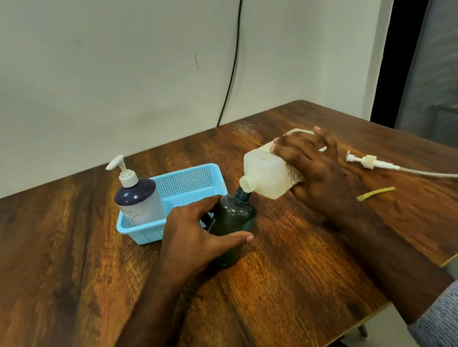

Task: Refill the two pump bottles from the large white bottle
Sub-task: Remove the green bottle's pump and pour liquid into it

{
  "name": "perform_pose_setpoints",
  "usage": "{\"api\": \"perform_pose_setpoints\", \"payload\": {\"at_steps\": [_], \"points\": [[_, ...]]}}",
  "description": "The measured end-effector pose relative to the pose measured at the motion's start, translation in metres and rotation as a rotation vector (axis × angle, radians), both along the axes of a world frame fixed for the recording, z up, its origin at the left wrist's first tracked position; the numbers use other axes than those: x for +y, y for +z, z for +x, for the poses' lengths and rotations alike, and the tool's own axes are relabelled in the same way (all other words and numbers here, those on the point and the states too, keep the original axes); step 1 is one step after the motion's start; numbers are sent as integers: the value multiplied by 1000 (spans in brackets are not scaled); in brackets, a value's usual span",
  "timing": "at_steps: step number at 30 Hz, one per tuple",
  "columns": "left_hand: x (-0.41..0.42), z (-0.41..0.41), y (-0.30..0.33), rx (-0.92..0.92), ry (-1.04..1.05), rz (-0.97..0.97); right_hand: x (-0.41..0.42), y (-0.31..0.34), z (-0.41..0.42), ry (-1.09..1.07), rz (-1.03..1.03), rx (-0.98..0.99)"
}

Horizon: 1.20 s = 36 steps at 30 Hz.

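Fingers of the right hand wrap the large white plastic bottle, tipped so its open mouth sits just at the neck of the dark teal open pump bottle. The left hand curls around that teal bottle, steadying it on the wooden surface. To pour well, I'd keep the mouths aligned and tilt slowly. The second, white-pumped bottle stands in the light blue basket; the removed pump lies right.
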<state>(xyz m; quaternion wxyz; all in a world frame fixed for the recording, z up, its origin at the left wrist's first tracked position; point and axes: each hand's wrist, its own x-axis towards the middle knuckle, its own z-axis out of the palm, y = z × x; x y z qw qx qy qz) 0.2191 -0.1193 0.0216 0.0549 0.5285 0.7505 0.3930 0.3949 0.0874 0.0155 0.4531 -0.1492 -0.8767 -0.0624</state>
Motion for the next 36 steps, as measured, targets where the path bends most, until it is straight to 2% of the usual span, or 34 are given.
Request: {"api": "perform_pose_setpoints", "payload": {"at_steps": [36], "points": [[-2, 3, 3, -9, 19, 11, -1, 0, 1, -1, -8, -10]]}}
